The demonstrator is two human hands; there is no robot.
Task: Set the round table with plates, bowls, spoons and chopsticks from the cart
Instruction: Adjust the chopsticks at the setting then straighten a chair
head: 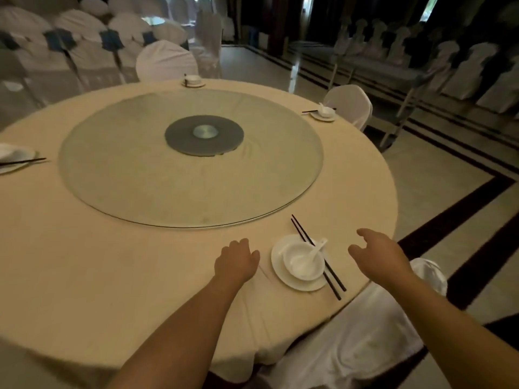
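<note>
The round table (84,262) wears a cream cloth. Near its front right edge sits a white plate (280,273) with a white bowl (304,262) on it and a white spoon (316,249) in the bowl. A pair of black chopsticks (334,279) lies along the plate's right side. My left hand (236,261) hovers just left of the plate, fingers curled, holding nothing. My right hand (376,255) hangs to the right of the chopsticks, fingers loose and empty.
A glass turntable (126,178) fills the table's middle. Other place settings stand at the far edge (193,80), the right edge (323,113) and the left edge (12,160). White-covered chairs (365,338) ring the table. A metal cart (398,119) stands on the floor to the right.
</note>
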